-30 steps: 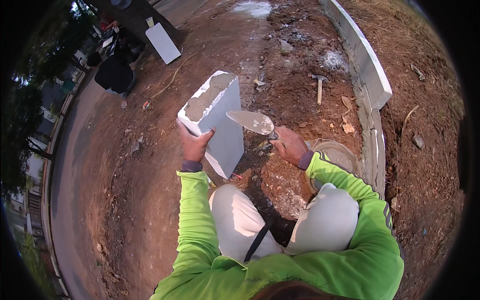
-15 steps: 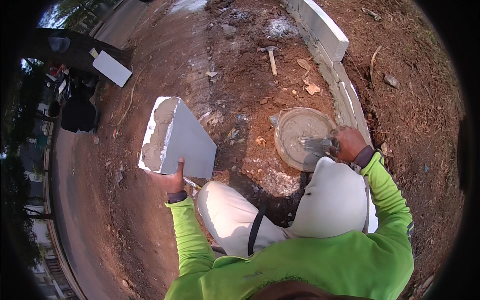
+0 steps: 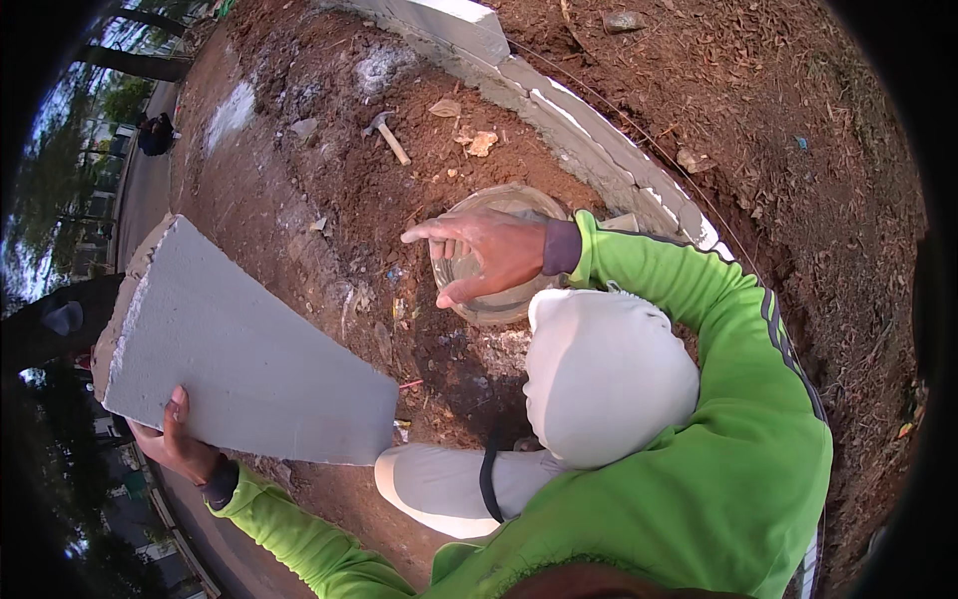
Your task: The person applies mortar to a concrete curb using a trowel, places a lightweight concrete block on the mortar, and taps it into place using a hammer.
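My left hand (image 3: 182, 439) grips the lower left edge of a large pale grey masonry block (image 3: 239, 349), thumb on its broad face. The block stands tilted at the left, its near right corner at my left knee. A rough layer of mortar (image 3: 128, 292) shows along its left end. My right hand (image 3: 489, 250) is open and empty, fingers apart, over a round bucket (image 3: 514, 192) of wet grey mortar. That hand hides much of the bucket. The trowel is not clearly visible.
A low block wall (image 3: 589, 140) with a mortar-topped course curves along the right, with a string line beside it. Beyond the bucket, a claw hammer (image 3: 389, 138) lies on the red soil near dry leaves (image 3: 481, 144). A tree trunk (image 3: 60, 319) and road are at the left.
My right hand has let go of the trowel and moved left over the bucket. My left hand has swung the block outward to the left, turning its broad face toward me. The view has turned rightward.
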A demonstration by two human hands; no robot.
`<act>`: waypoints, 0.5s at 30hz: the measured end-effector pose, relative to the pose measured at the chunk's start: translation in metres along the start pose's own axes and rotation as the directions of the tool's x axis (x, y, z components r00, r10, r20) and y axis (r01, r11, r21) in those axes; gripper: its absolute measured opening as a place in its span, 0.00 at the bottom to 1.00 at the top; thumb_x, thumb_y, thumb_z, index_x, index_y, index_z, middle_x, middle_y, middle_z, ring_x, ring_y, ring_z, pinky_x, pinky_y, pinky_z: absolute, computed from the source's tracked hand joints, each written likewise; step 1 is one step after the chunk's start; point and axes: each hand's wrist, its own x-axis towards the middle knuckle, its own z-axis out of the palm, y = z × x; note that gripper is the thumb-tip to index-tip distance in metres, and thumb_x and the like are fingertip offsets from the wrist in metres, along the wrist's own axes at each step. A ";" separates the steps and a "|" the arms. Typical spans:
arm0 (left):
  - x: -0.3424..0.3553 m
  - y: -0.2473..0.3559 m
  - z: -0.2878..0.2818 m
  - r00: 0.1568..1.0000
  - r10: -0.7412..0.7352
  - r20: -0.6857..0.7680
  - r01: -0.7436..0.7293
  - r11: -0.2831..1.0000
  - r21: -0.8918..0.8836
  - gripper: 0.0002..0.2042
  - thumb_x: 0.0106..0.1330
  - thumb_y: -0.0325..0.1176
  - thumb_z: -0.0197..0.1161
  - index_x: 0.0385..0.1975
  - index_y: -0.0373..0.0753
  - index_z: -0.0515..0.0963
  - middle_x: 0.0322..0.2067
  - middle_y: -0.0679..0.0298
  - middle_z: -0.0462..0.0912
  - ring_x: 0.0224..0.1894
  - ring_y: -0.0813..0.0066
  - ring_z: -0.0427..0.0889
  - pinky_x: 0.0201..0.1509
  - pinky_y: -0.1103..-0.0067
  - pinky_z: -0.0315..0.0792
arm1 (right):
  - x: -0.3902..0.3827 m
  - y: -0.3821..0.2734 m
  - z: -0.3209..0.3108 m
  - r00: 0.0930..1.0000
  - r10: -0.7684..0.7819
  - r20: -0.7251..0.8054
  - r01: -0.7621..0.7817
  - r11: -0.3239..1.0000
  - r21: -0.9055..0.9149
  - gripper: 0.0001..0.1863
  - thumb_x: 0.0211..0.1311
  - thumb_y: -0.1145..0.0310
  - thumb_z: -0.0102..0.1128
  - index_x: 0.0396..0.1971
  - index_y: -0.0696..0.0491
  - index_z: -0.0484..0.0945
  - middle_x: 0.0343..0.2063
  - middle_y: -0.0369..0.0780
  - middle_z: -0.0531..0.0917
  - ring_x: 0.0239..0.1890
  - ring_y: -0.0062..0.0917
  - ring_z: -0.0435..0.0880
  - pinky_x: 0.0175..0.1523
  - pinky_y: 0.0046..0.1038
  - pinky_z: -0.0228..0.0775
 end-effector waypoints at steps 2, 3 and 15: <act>0.040 0.001 -0.049 0.987 -0.008 0.163 0.037 0.983 -0.180 0.22 0.60 0.32 0.67 0.52 0.26 0.76 0.48 0.53 0.81 0.46 0.63 0.81 0.54 0.68 0.75 | 0.046 0.005 0.018 0.995 -0.097 -0.014 0.098 0.986 0.134 0.66 0.45 0.34 0.77 0.75 0.60 0.53 0.57 0.57 0.74 0.58 0.44 0.78 0.59 0.42 0.75; 0.068 0.004 -0.057 0.958 -0.004 0.286 0.093 0.951 -0.296 0.20 0.62 0.33 0.66 0.51 0.27 0.78 0.48 0.53 0.82 0.46 0.62 0.82 0.55 0.68 0.76 | 0.074 0.024 0.031 0.984 -0.167 -0.068 0.174 0.978 0.116 0.69 0.43 0.33 0.78 0.75 0.61 0.50 0.60 0.57 0.72 0.61 0.46 0.75 0.62 0.43 0.72; 0.259 0.139 0.138 0.707 0.021 0.706 0.110 0.984 -0.139 0.29 0.70 0.46 0.58 0.65 0.35 0.62 0.61 0.53 0.71 0.61 0.59 0.72 0.66 0.62 0.66 | 0.090 -0.099 -0.124 0.634 -0.471 -0.614 0.669 0.732 0.129 0.55 0.39 0.44 0.82 0.59 0.68 0.68 0.46 0.54 0.81 0.48 0.40 0.83 0.57 0.34 0.77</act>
